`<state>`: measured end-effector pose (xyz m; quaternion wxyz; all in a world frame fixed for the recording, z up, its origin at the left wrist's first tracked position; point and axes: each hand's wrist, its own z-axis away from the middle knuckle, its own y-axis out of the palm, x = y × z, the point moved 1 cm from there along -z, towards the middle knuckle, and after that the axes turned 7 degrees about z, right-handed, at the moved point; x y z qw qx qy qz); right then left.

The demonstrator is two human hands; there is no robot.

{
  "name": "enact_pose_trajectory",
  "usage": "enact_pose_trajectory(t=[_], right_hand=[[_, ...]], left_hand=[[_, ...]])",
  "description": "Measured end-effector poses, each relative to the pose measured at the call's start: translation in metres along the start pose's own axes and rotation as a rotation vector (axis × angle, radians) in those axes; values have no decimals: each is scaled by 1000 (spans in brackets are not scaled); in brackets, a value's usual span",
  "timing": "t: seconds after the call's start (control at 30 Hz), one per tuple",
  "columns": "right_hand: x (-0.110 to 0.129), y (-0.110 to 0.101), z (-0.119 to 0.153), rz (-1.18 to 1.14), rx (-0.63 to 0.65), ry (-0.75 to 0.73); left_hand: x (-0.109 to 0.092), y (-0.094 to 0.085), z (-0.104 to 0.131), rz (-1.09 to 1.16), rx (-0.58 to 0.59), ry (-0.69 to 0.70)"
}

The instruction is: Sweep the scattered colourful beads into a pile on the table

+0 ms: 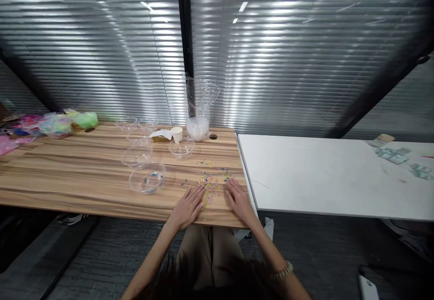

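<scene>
Small multicoloured pieces, like beads or tiny clips, are scattered over the wooden table in front of me; their exact kind is too small to tell. My left hand lies flat at the near left side of the scatter, fingers stretched out and touching its edge. On the other side, my right hand rests palm down with fingers extended, its tips beside a small cluster of blue and yellow pieces. To the left, a clear plastic bowl has some blue pieces in its bottom.
More clear bowls stand farther back, near a paper cup, a small box and a plastic bag with white contents. Colourful bags lie at far left. A white table adjoins on the right.
</scene>
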<state>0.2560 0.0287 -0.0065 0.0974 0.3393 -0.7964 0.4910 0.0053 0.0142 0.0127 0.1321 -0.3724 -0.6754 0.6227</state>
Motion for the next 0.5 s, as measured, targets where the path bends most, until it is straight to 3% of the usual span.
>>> enact_pose_trajectory(t=[0.27,0.5], right_hand=[[11,-17,16,-34,-14,4],[35,-33,82,-71,-58,-47]], left_hand=[[-3,0,2,36,-131,16],[-2,3,8,18,-278,-144]])
